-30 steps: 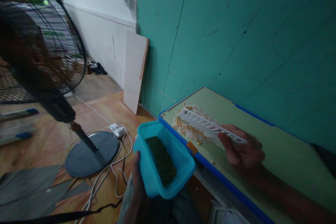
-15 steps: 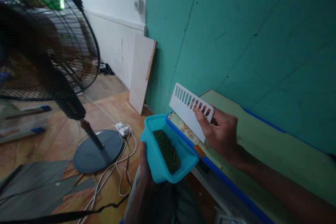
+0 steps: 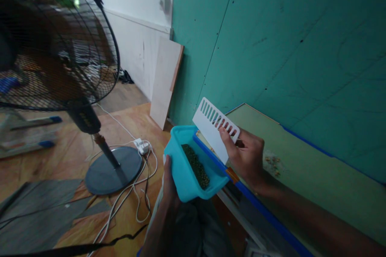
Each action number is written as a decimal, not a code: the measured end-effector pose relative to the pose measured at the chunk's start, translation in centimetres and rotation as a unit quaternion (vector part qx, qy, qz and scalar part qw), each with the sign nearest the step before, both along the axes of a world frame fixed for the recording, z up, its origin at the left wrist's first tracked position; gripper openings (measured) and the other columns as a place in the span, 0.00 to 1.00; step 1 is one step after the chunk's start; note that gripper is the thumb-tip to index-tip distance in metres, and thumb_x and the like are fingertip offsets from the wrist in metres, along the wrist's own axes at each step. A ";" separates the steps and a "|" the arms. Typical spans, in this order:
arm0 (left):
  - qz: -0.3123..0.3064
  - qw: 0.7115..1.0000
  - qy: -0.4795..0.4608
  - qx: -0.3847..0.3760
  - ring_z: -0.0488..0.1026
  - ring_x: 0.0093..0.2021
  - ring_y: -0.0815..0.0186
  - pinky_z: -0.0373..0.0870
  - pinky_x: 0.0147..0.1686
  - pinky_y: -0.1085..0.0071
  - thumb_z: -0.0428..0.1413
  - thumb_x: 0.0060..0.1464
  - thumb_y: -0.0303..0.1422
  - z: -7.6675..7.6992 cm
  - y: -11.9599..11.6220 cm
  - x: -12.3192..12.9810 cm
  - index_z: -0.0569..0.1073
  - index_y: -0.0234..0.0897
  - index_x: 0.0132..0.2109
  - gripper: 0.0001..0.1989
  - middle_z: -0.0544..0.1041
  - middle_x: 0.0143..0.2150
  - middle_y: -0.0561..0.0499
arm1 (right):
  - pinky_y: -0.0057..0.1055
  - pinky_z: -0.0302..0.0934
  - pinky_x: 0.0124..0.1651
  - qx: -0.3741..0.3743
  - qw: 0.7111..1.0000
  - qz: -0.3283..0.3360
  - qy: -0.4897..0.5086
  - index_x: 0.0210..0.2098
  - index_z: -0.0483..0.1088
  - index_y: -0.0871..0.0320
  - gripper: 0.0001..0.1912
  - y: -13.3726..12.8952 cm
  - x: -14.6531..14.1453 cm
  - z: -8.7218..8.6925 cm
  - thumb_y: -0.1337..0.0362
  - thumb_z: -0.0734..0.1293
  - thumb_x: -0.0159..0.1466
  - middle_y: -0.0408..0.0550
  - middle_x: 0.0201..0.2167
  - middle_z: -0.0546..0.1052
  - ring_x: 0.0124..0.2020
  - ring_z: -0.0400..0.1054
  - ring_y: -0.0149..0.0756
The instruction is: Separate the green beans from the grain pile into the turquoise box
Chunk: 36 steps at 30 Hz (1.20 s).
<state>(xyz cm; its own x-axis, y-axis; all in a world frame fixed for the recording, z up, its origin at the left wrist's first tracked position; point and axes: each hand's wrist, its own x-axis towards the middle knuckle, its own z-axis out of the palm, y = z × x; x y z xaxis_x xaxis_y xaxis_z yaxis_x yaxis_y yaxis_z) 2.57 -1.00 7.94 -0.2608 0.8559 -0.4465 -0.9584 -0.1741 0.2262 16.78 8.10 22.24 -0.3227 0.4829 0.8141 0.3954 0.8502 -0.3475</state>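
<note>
Bare-handed work with a turquoise plastic tub (image 3: 176, 174) beside a pale green worktop (image 3: 319, 168) edged in blue. The left hand (image 3: 170, 186) grips the tub by its outer wall, thumb upward; its other fingers are largely hidden. The tub is tilted, and dark green granules (image 3: 196, 166) lie in a bank inside it. Its rim meets the blue edge in this view; whether they touch cannot be told. The right hand (image 3: 245, 154) pinches a white plastic scraper with a row of slots (image 3: 211, 132), thumb on the slotted part; the scraper lies at one o'clock from the tub, its lower corner close to the blue edge. Yellowish grains (image 3: 273, 164) are scattered on the worktop at three o'clock from the tub. At ten o'clock stands a black-caged pedestal fan (image 3: 87, 118); at eleven, a white rectangular board (image 3: 164, 84) leans against a teal wall panel (image 3: 271, 40).
</note>
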 end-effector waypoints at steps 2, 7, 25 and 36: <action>-0.011 1.000 -0.007 0.002 0.82 0.65 0.45 0.73 0.71 0.45 0.52 0.74 0.53 0.1 0.0 0.1 0.64 0.38 0.80 0.37 0.86 0.61 0.36 | 0.29 0.70 0.30 -0.002 1.000 0.006 -0.004 0.37 0.84 0.58 0.09 -0.3 -0.1 0.0 0.64 0.71 0.72 0.48 0.29 0.86 0.25 0.78 0.35; -0.019 0.999 -0.028 -0.006 0.82 0.65 0.44 0.71 0.71 0.44 0.47 0.75 0.56 0.7 -0.1 0.3 0.67 0.31 0.78 0.39 0.87 0.58 0.33 | 0.29 0.71 0.32 0.012 1.000 0.017 -0.011 0.40 0.84 0.60 0.09 -0.7 -0.6 0.0 0.66 0.70 0.73 0.50 0.31 0.87 0.27 0.80 0.36; -0.013 0.999 -0.039 -0.027 0.82 0.64 0.45 0.71 0.72 0.49 0.54 0.74 0.50 -2.0 -2.5 1.5 0.70 0.39 0.77 0.33 0.87 0.60 0.38 | 0.28 0.74 0.30 -0.021 0.999 0.021 0.031 0.38 0.85 0.57 0.04 -2.5 3.6 0.7 0.68 0.75 0.68 0.46 0.31 0.88 0.25 0.81 0.36; 0.121 0.982 0.084 -0.118 0.84 0.61 0.54 0.70 0.71 0.64 0.62 0.59 0.26 -3.3 -4.9 4.5 0.89 0.48 0.34 0.13 0.89 0.33 0.57 | 0.35 0.83 0.34 -0.121 0.977 -0.116 0.134 0.38 0.89 0.49 0.06 -4.9 14.5 0.1 0.67 0.79 0.63 0.49 0.35 0.90 0.31 0.87 0.49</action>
